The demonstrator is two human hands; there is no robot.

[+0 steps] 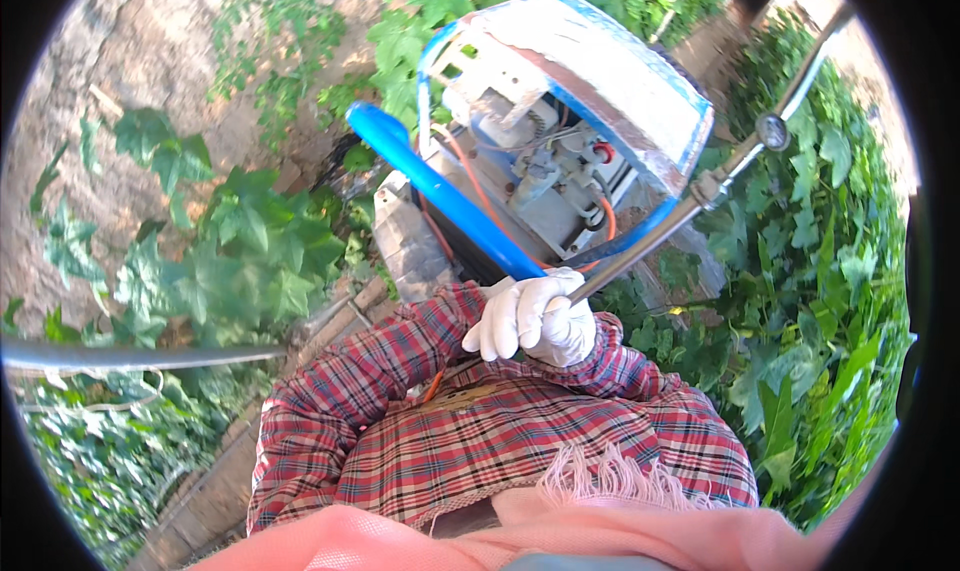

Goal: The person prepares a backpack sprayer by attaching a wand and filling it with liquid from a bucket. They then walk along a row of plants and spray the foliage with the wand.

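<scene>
My left hand (511, 316) and my right hand (564, 337), both in white gloves, overlap in front of my waist. A metal rod (651, 235) with a clamp and a joint along its length slants from the upper right into my right hand, which grips it. My left hand lies against the right one with its fingers curled downward; what its palm holds is hidden. Behind the left hand disappears the lower end of a blue tube (450, 194). Beyond stands a machine (544, 166) with an open blue-edged housing, pump-like parts and orange hoses.
Leafy plants (795, 286) crowd the right side, and broad-leaved ones (240, 248) grow at left. A grey pipe (142, 355) crosses the left edge. A narrow strip of kerb (217, 496) runs beside me. Dry soil (127, 38) lies at upper left.
</scene>
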